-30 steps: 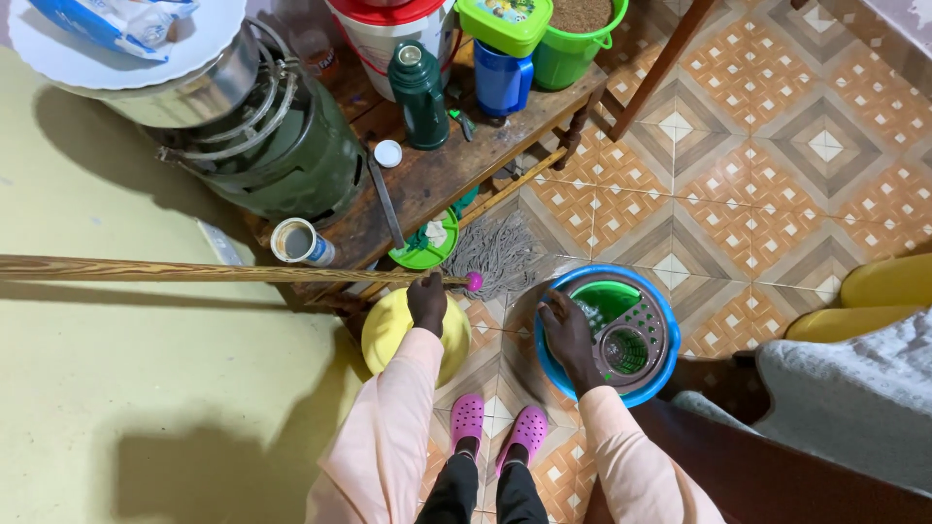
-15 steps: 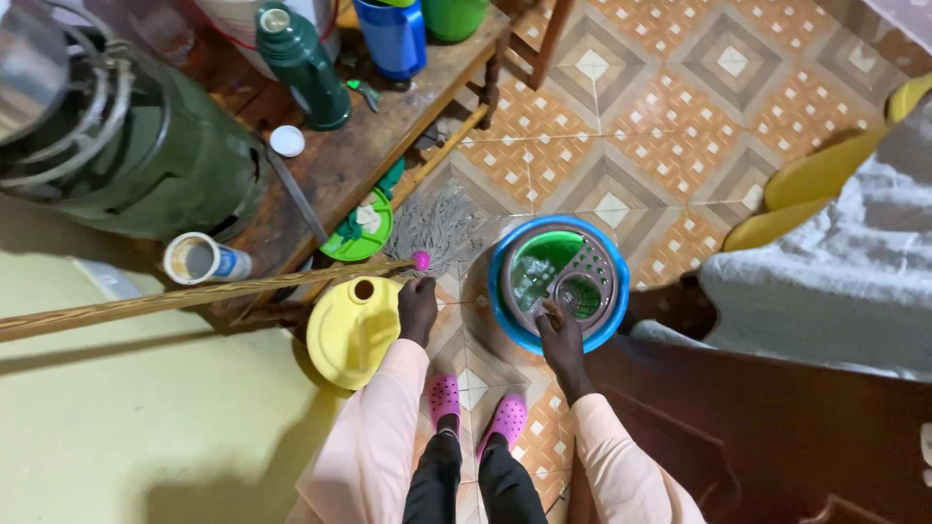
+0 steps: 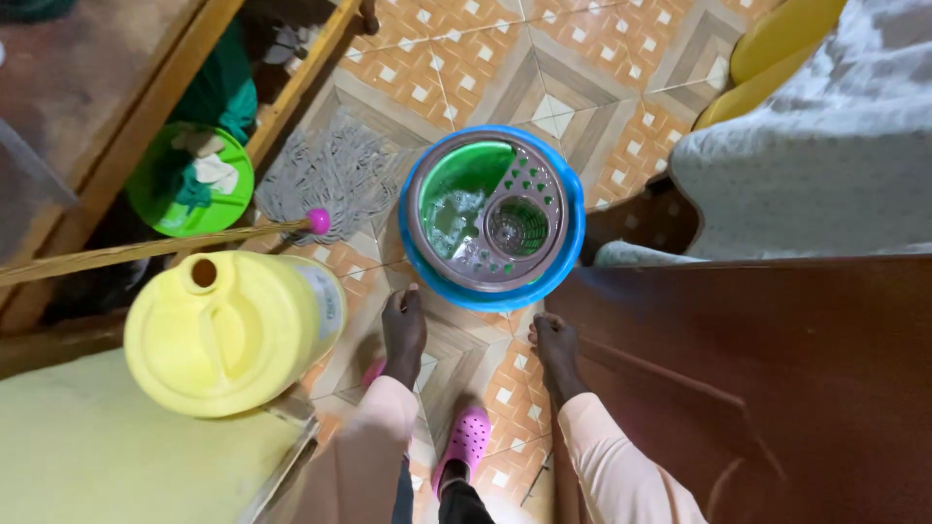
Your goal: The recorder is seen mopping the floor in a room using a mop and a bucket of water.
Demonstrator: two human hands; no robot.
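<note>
My left hand hangs empty over the tiled floor, fingers loose, between a yellow jerrycan and a blue mop bucket. My right hand hangs empty too, just below the bucket's near rim, fingers loosely curled. The bucket holds a green liner and a grey wringer basket. A mop lies to its left, with grey strings spread on the floor, a pink collar and a wooden handle running off left above the jerrycan's open mouth.
A wooden bench stands at upper left with a green basin holding cloths under it. A dark brown wooden panel fills the right. A grey blanket and yellow seat are at upper right. My pink clogs are below.
The view has dropped closer to the floor. My left hand has come off the jerrycan and mop handle, and my right hand has left the bucket rim. Both now hang free.
</note>
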